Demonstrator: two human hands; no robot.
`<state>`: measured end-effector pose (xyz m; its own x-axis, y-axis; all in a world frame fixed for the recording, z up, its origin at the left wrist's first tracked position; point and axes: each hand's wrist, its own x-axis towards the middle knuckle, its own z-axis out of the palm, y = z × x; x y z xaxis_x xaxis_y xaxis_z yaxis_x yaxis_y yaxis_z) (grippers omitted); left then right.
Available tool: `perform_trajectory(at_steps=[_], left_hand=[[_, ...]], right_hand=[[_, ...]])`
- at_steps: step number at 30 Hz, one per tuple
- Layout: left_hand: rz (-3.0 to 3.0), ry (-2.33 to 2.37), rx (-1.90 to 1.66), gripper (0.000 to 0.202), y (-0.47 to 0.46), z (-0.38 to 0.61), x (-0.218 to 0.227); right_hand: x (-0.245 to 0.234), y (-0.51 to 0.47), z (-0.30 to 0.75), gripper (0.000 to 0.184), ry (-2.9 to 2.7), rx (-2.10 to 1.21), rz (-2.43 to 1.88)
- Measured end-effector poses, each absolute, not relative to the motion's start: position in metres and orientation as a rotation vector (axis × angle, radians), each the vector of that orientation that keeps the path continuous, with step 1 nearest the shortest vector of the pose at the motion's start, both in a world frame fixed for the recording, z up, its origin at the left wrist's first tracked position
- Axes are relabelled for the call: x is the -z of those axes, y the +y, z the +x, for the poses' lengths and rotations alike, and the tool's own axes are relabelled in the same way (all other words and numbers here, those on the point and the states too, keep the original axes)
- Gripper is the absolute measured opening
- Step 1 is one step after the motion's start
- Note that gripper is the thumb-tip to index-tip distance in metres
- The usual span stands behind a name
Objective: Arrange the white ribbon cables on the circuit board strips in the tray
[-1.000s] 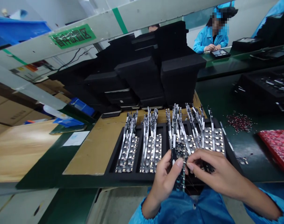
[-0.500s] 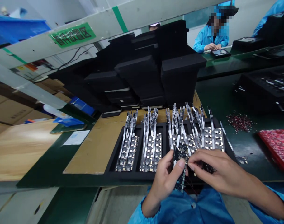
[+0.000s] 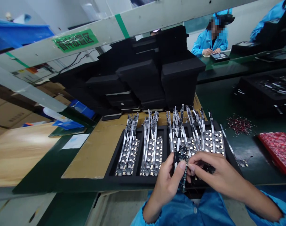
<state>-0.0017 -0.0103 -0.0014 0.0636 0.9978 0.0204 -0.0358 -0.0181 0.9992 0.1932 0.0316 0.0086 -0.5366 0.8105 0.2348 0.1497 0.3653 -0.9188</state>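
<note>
**Board turned slightly since a second ago; hands nearly in place; view tipped a little**

Circuit board [image 3: 182, 153], one, held above the near edge of the counter [image 3: 49, 181]. Lies between the two hands, long axis running away from the body, lower end towards the lap. Left hand [image 3: 166, 179] the nearer: closed around the board's left edge, thumb flat on its face. Right hand [image 3: 215, 175] at the opposite edge, thumb and forefinger drawn close together; whether they touch the board or pinch anything cannot be told.

Appearance: dark, narrow, dotted with small pale pads along the right side; a black-and-white strip [image 3: 178, 145] seemingly rising from the far end.

Surroundings: black tray [image 3: 129, 180] beyond and beneath the hands, bearing rows of similar boards [image 3: 152, 157]; scattered red parts [image 3: 240, 124] and a red pack [image 3: 278, 150], right of the right hand.
</note>
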Motion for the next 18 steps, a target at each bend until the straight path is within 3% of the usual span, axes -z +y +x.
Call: perform_trajectory(at_steps=[7,18], left_hand=[[1.258,1.173,-1.269,0.024,-0.0121,-0.0011,0.0055],[1.214,1.128,-1.263,0.029,-0.0122,-0.0007,0.0051]], right_hand=[[-0.0065,0.0338,0.1911,0.011,-1.812,-1.539,-0.926],[-0.0133,0.0375,0.1920,0.009,-1.802,-1.604,-0.917]])
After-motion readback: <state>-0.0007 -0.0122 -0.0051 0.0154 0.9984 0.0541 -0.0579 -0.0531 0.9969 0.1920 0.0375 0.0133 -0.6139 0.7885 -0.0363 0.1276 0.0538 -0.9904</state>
